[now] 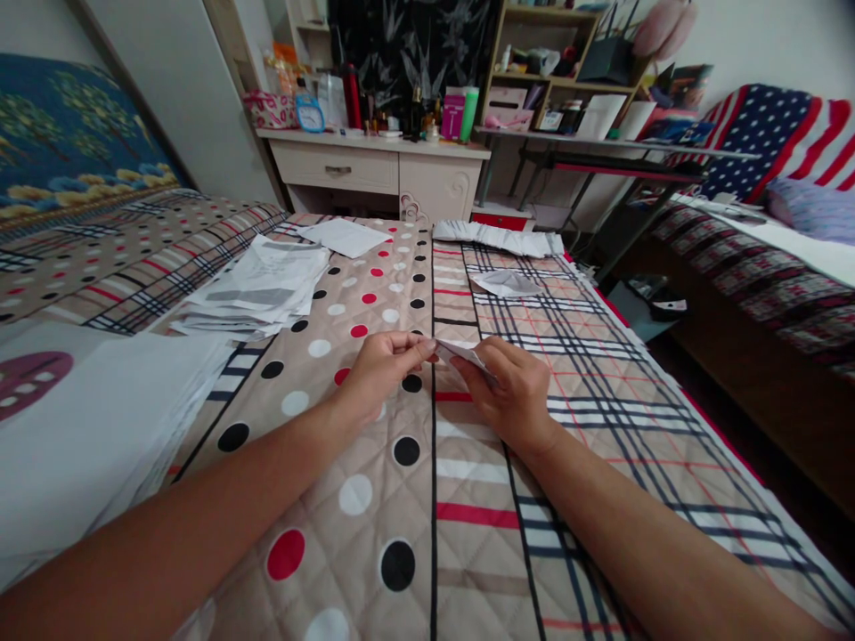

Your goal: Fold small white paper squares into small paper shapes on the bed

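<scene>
Both of my hands meet over the middle of a quilted bed cover [401, 499] with dots and plaid. My left hand [384, 367] pinches one end of a small folded white paper [463, 352]. My right hand [513, 392] grips the other side of the same paper, fingers curled round it. The paper is held just above the cover and is partly hidden by my right fingers.
A pile of white paper sheets [257, 287] lies on the cover to the left, a single sheet [347, 237] farther back. A folded paper piece [506, 283] and a row of folded papers [498, 239] lie ahead. A cluttered desk [374, 160] stands beyond; another bed [768, 258] is right.
</scene>
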Demonstrator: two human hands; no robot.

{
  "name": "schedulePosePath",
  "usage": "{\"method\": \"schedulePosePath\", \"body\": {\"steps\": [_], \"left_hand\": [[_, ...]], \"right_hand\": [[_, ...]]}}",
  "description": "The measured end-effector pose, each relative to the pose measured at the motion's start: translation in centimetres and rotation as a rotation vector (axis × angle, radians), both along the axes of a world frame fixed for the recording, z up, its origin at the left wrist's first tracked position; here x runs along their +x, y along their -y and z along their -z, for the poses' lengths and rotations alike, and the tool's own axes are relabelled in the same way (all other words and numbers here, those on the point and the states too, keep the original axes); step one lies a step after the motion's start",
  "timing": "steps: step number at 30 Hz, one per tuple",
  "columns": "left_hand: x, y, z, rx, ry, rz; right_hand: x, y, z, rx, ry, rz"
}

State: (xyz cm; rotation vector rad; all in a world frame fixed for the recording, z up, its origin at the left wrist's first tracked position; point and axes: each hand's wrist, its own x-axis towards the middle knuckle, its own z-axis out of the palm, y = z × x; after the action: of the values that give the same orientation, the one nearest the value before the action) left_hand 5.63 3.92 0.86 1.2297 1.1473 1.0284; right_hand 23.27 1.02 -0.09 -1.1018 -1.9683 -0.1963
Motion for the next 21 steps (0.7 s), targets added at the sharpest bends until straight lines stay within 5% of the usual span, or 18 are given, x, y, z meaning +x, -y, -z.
{"method": "schedulePosePath", "body": {"steps": [7, 16, 21], "left_hand": [[-0.4, 0.0, -0.4, -0.082, -0.073, -0.004], [-1.2, -0.7, 0.4, 0.232, -0.352, 0.040], [-1.1, -0.5, 0.0, 0.237, -0.263, 0.060]], "right_hand": [[0.1, 0.0, -0.3, 0.041, 0.075, -0.058], [0.1, 0.1, -0.3, -0.046, 0.117, -0.100], [-0.1, 0.2, -0.1, -0.183, -0.070, -0.092]]}}
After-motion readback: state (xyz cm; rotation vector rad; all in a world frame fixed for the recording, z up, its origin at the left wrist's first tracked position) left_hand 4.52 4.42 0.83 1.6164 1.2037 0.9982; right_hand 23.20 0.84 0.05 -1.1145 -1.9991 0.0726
